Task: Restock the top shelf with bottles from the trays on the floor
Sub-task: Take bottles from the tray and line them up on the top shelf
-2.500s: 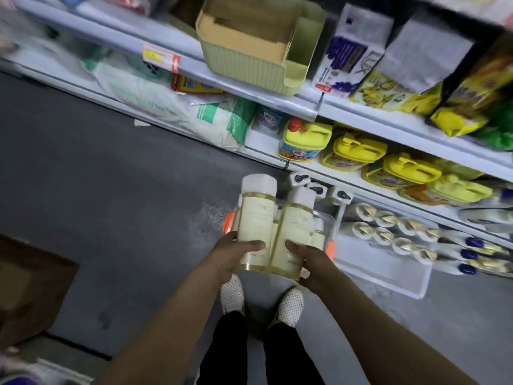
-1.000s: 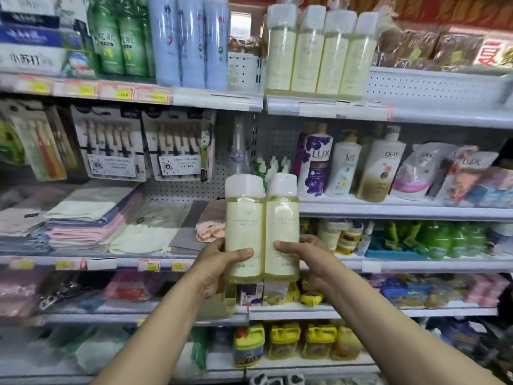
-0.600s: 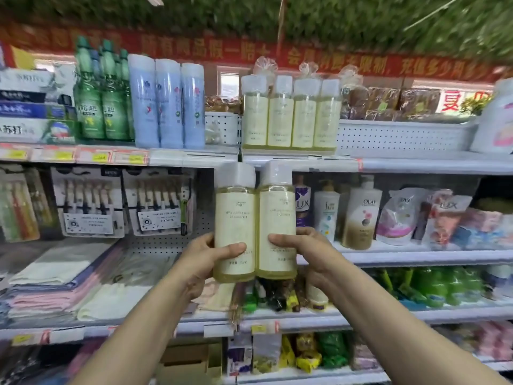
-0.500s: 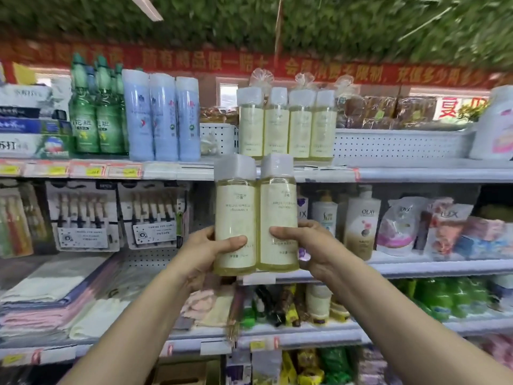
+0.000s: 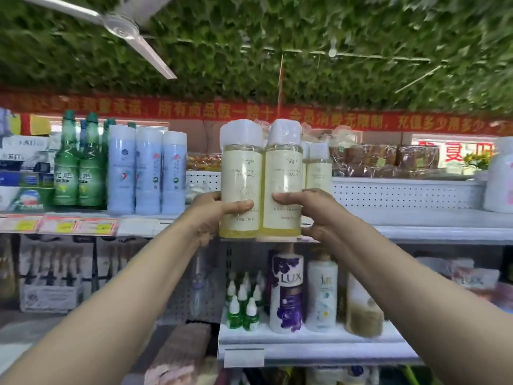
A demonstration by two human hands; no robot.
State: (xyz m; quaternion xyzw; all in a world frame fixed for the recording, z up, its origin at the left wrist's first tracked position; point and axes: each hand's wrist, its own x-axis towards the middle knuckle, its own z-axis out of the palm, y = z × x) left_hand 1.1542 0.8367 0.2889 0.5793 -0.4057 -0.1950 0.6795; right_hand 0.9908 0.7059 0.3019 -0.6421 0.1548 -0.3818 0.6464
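Two pale yellow bottles, side by side and upright, are held up at the front edge of the top shelf (image 5: 433,227) in a shop aisle. The left bottle (image 5: 241,179) is gripped by the left hand (image 5: 213,215), whose thumb is laid across the lower label while the fingers are wrapped out of sight behind it. The right bottle (image 5: 283,176) is gripped in the same way by the right hand (image 5: 313,212), its thumb pressed across the front of the label. Both forearms are stretched forward and upward from the lower corners of the view, the wrists nearly level with the shelf lip. The bottles touch each other along their sides, and their bases are seen level with the shelf edge; whether they rest on it cannot be told. Both carry white caps and cream labels. Just behind them, matching bottles (image 5: 317,168) are seen already standing on the shelf. To the left on the same shelf are stood three blue bottles (image 5: 148,170) and green bottles (image 5: 77,165), with yellow price tags (image 5: 59,225) fixed below. On the shelf beneath, a purple-and-white Lux bottle (image 5: 287,293) and small green dropper bottles (image 5: 243,307) are displayed. A red banner (image 5: 361,120) is hung above, under a ceiling of green foliage, where a fan (image 5: 122,26) is mounted.
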